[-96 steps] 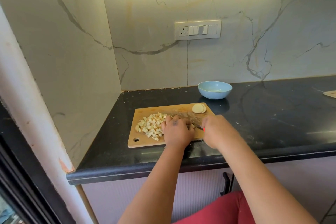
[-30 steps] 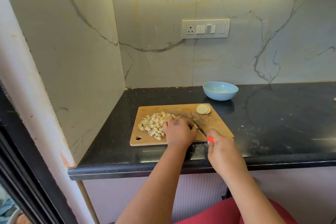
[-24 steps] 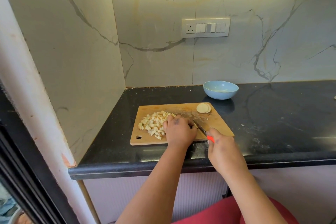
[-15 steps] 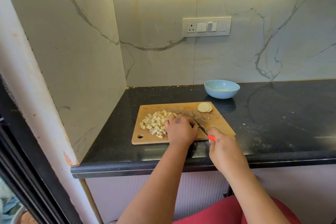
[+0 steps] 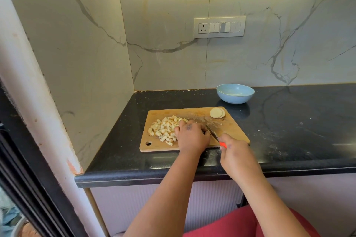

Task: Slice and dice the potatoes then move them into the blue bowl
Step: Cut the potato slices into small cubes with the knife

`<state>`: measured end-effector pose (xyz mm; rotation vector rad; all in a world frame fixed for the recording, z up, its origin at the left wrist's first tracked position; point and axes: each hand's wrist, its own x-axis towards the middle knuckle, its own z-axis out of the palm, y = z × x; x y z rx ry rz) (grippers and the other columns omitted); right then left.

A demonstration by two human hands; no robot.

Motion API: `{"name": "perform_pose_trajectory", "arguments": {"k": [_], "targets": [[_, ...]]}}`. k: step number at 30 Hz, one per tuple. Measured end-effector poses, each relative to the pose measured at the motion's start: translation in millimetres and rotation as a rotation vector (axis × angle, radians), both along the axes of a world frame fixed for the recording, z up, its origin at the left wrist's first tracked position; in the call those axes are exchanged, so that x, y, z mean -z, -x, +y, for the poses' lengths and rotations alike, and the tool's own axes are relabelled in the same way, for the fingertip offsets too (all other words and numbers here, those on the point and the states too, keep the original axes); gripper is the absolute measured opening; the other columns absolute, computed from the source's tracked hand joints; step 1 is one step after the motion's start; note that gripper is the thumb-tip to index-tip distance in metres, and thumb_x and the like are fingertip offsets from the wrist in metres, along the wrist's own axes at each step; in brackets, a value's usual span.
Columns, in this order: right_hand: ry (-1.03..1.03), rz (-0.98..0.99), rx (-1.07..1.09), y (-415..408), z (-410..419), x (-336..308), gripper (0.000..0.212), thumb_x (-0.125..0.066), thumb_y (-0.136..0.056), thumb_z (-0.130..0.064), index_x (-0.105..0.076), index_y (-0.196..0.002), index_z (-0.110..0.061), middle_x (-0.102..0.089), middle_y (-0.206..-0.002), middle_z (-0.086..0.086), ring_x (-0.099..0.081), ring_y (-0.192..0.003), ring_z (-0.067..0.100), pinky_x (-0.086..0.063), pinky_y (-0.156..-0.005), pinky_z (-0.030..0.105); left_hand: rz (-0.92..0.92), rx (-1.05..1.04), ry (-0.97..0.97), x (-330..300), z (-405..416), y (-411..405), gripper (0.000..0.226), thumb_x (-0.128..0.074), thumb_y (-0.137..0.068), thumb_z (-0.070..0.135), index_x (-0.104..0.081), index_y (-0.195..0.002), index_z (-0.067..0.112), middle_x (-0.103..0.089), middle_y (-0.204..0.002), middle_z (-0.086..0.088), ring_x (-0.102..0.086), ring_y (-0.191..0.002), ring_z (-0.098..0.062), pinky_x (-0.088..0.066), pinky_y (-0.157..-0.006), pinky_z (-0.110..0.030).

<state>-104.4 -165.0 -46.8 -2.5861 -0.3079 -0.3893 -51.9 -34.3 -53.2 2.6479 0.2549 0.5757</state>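
A wooden cutting board (image 5: 234, 130) lies on the black counter. A heap of diced potato (image 5: 163, 128) covers its left half. Two round potato slices (image 5: 217, 112) sit at its far right corner. My left hand (image 5: 191, 136) is curled over the board's middle, fingers down on something hidden beneath them. My right hand (image 5: 234, 152) grips a knife (image 5: 213, 133) by its orange handle, the blade angled toward my left fingers. The blue bowl (image 5: 235, 93) stands behind the board, near the wall.
The black counter (image 5: 298, 125) stretches to the right, dusted with pale specks. A marble side wall (image 5: 77, 63) closes in the left side. A switch plate (image 5: 219, 27) sits on the back wall. The counter's front edge runs just under my wrists.
Since 3.2 s ago my right hand has drawn back toward the counter's front edge with the knife. Over the last second both hands have stayed nearly still.
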Motion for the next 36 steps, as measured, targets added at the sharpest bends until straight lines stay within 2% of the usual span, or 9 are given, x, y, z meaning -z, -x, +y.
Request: {"name": "perform_pose_trajectory", "arguments": {"k": [4, 9, 13, 17, 22, 26, 30, 33, 36], "targets": [[0.074, 0.106, -0.015, -10.6, 7.2, -22.3, 0.027, -0.054, -0.092, -0.006, -0.057, -0.113, -0.022, -0.051, -0.084, -0.004, -0.050, -0.071, 0.013, -0.042, -0.055, 0.024, 0.011, 0.000, 0.003, -0.9, 0.1, -0.9, 0.028, -0.052, -0.094, 0.041, -0.074, -0.105, 0.027, -0.064, -0.113, 0.002, -0.037, -0.115, -0.025, -0.027, -0.093, -0.040], [0.272, 0.257, -0.049, -16.4, 6.5, -66.5, 0.032, -0.054, -0.085, -0.001, -0.063, -0.110, -0.017, -0.062, -0.111, 0.005, -0.060, -0.095, 0.021, -0.054, -0.085, 0.031, -0.001, -0.018, -0.001, -0.4, -1.1, 0.3, 0.028, -0.052, -0.093, 0.040, -0.075, -0.099, 0.024, -0.063, -0.111, 0.001, -0.037, -0.114, -0.026, -0.026, -0.094, -0.039], [0.364, 0.317, -0.016, -20.9, -3.7, -92.7, 0.028, -0.054, -0.087, -0.009, -0.064, -0.113, -0.012, -0.064, -0.106, 0.007, -0.062, -0.090, 0.021, -0.056, -0.082, 0.032, 0.008, -0.011, -0.007, -0.1, -0.8, 0.9, 0.028, -0.053, -0.093, 0.042, -0.074, -0.104, 0.027, -0.062, -0.114, 0.002, -0.038, -0.115, -0.025, -0.027, -0.096, -0.040], [0.466, 0.301, -0.045, -8.6, -20.9, -99.7, 0.024, -0.049, -0.096, -0.014, -0.064, -0.115, -0.012, -0.062, -0.113, 0.004, -0.060, -0.101, 0.021, -0.052, -0.084, 0.030, -0.007, -0.003, -0.018, 0.9, 0.1, 1.9, 0.028, -0.052, -0.093, 0.040, -0.074, -0.105, 0.027, -0.063, -0.113, 0.003, -0.037, -0.114, -0.025, -0.027, -0.095, -0.039], [0.010, 0.165, -0.036, -7.0, -47.7, -72.7, 0.013, -0.051, -0.098, -0.021, -0.058, -0.099, -0.031, -0.055, -0.093, -0.006, -0.053, -0.070, 0.010, -0.034, -0.051, 0.021, -0.030, 0.018, -0.013, 2.4, 1.3, 0.7, 0.026, -0.050, -0.096, 0.035, -0.071, -0.107, 0.027, -0.066, -0.109, 0.004, -0.039, -0.111, -0.024, -0.025, -0.092, -0.039], [-0.180, -0.086, -0.013, -39.5, -45.2, -35.8, 0.014, -0.048, -0.099, -0.019, -0.057, -0.108, -0.026, -0.060, -0.088, -0.001, -0.056, -0.068, 0.013, -0.040, -0.051, 0.026, -0.101, -0.005, 0.042, 1.9, -0.2, 0.7, 0.025, -0.047, -0.099, 0.030, -0.069, -0.111, 0.028, -0.069, -0.103, 0.004, -0.041, -0.109, -0.022, -0.021, -0.089, -0.039], [-0.255, -0.201, -0.050, -59.4, -33.0, 4.4, 0.017, -0.050, -0.099, -0.016, -0.058, -0.113, -0.019, -0.062, -0.076, 0.002, -0.052, -0.060, 0.010, -0.035, -0.048, 0.020, -0.140, -0.026, 0.041, 2.3, 0.0, 1.1, 0.024, -0.048, -0.099, 0.036, -0.067, -0.108, 0.026, -0.068, -0.097, 0.004, -0.043, -0.109, -0.023, -0.020, -0.087, -0.039], [-0.321, -0.277, -0.046, -64.7, -30.9, 13.4, 0.017, -0.049, -0.099, -0.016, -0.058, -0.113, -0.017, -0.064, -0.076, 0.004, -0.058, -0.062, 0.018, -0.046, -0.052, 0.033, -0.082, -0.002, -0.035, 2.2, -0.4, 0.2, 0.033, -0.050, -0.094, 0.053, -0.068, -0.106, 0.029, -0.067, -0.104, 0.009, -0.040, -0.114, -0.023, -0.021, -0.087, -0.040], [-0.325, -0.282, -0.045, -67.6, -32.0, 17.0, 0.015, -0.048, -0.100, -0.018, -0.056, -0.112, -0.019, -0.061, -0.072, 0.001, -0.055, -0.060, 0.011, -0.039, -0.048, 0.022, -0.042, 0.029, -0.106, 3.5, -1.6, -1.2, 0.034, -0.050, -0.092, 0.053, -0.068, -0.110, 0.031, -0.064, -0.115, 0.011, -0.038, -0.116, -0.023, -0.022, -0.088, -0.041]]}}
